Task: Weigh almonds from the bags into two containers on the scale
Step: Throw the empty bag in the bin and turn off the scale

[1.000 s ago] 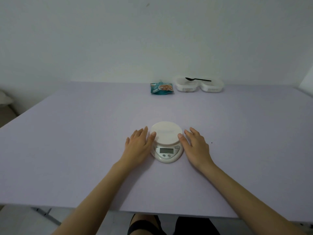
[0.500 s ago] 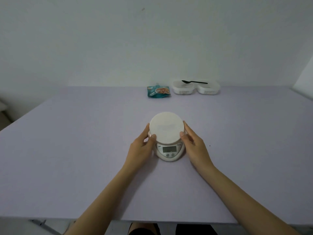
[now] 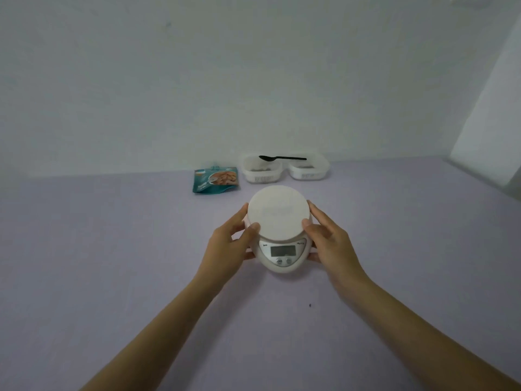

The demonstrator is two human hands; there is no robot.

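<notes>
Left hand (image 3: 228, 246) and right hand (image 3: 329, 244) now grip the scale (image 3: 283, 251) by its sides, thumbs on the platform rim and fingers curled under the base. A second ago both lay flat on the table (image 3: 112, 249) beside it. The scale looks lifted and its display is blank. The bag (image 3: 215, 180) and containers (image 3: 260, 177), with the spoon (image 3: 282, 158) across them, are at the far edge, untouched. Probably repositioning; no weighing yet.

Tiny "B05" on the scale (image 3: 279, 224)

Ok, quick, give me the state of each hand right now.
Left hand: closed, gripping the left side of the scale.
Right hand: closed, gripping the scale's right side.
</notes>
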